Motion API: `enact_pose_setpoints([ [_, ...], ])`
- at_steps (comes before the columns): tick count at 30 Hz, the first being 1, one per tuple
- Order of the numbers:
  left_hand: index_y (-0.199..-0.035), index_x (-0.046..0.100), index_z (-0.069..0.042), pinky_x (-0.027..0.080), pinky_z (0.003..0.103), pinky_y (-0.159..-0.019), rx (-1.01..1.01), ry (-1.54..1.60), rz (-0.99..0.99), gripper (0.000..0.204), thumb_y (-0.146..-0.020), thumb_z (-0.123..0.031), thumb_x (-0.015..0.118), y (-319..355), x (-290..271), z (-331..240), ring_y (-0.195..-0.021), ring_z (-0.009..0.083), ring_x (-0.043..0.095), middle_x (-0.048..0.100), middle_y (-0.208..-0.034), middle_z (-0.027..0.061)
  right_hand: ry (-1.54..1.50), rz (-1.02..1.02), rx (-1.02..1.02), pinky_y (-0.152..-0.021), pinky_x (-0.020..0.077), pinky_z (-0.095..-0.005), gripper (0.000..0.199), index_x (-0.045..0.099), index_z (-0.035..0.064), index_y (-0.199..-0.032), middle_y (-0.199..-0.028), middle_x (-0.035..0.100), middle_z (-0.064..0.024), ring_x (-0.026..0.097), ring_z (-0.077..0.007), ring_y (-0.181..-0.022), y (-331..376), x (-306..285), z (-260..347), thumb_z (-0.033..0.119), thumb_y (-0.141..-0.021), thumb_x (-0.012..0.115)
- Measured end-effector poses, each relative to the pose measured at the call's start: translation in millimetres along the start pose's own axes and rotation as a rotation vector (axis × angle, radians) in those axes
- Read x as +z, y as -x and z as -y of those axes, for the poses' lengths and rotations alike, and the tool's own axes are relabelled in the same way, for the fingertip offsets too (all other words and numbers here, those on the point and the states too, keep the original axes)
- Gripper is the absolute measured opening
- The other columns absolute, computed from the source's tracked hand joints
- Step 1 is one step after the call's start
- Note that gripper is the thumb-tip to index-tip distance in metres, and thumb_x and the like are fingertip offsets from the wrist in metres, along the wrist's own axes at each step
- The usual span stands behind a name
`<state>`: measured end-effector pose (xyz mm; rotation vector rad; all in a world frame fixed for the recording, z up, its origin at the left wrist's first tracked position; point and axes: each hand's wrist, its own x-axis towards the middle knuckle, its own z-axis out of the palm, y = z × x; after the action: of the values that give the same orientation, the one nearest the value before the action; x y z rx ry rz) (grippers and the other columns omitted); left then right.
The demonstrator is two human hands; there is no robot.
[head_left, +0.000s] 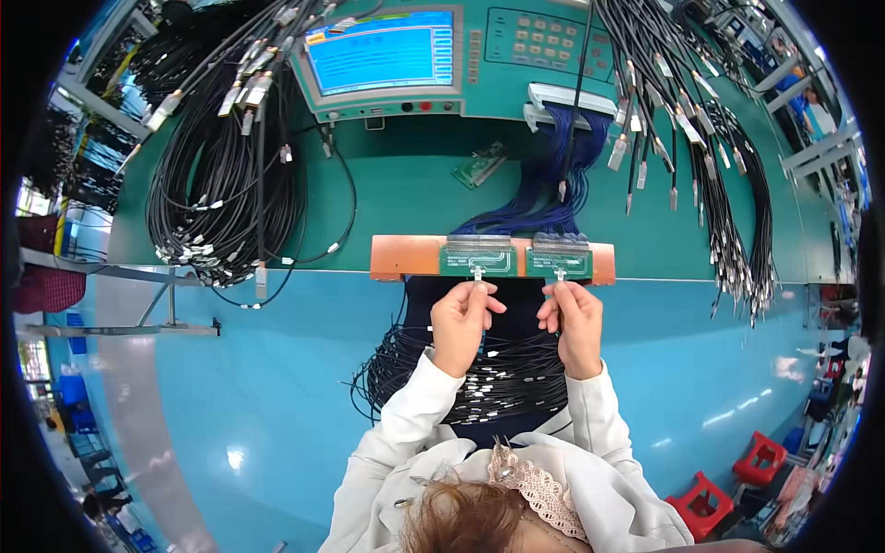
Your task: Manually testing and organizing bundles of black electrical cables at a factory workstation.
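Pinched in my left hand (pixel 458 324) is a small silvery cable connector (pixel 477 275), at the near edge of the left green circuit board (pixel 502 265). My right hand (pixel 579 324) grips a second connector (pixel 560 275) the same way, at the right green circuit board (pixel 579 265). Both connectors touch the boards; how deep they sit cannot be made out. An orange block (pixel 387 258) at the table's front edge carries the two boards. Dark blue wires (pixel 548 184) run from them back to a tester (pixel 475 60). Black cables (pixel 502 387) with white ends lie across my lap.
The tester's lit screen (pixel 383 57) faces me from the back of the green table (pixel 406 175). Coiled black cables (pixel 175 203) hang over the edge at left, more cables (pixel 728 212) at right. A loose circuit board (pixel 481 166) lies behind the block. Red stools (pixel 702 505) stand lower right.
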<state>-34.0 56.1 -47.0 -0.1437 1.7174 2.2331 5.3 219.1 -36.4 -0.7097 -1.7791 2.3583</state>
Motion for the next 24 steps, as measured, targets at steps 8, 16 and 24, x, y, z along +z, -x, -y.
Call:
enact_pose_setpoints([
  [8,-0.093,0.062,0.003,0.038,0.018,-0.047,0.053,-0.002,-0.017,0.022,-0.095,-0.015,0.05,-5.2,-2.8,6.2,-0.051,0.004,0.047,0.065,-0.07,0.0081,0.001,0.004,-0.018,-0.046,0.0407,-0.0189,0.023,0.061,-0.0043,-0.089,-0.062,0.061,-0.0079,0.049,-0.0078,-0.046,-2.9,3.2,-1.3,0.015,-0.094,0.05],
  [16,-0.093,0.062,0.003,0.038,0.018,-0.047,0.046,0.003,-0.011,0.021,-0.094,-0.014,0.05,-5.5,-0.1,7.0,-0.05,0.0038,0.047,0.065,-0.07,0.0078,0.007,-0.01,-0.019,-0.046,0.0415,-0.0194,0.022,0.061,-0.0038,-0.088,-0.062,0.06,-0.0077,0.048,-0.0081,-0.046,-3.9,0.2,-1.8,0.015,-0.093,0.05],
  [24,-0.097,0.059,0.004,0.043,0.02,-0.056,-0.018,-0.063,0.038,0.024,-0.093,-0.018,0.053,-4.6,-7.6,-1.1,-0.059,0.007,0.053,0.065,-0.076,0.0092,0.052,0.028,-0.022,-0.051,0.0444,-0.0211,0.024,0.06,-0.0047,-0.092,-0.066,0.062,-0.0097,0.053,-0.0102,-0.05,0.0,2.9,1.5,0.017,-0.094,0.05],
])
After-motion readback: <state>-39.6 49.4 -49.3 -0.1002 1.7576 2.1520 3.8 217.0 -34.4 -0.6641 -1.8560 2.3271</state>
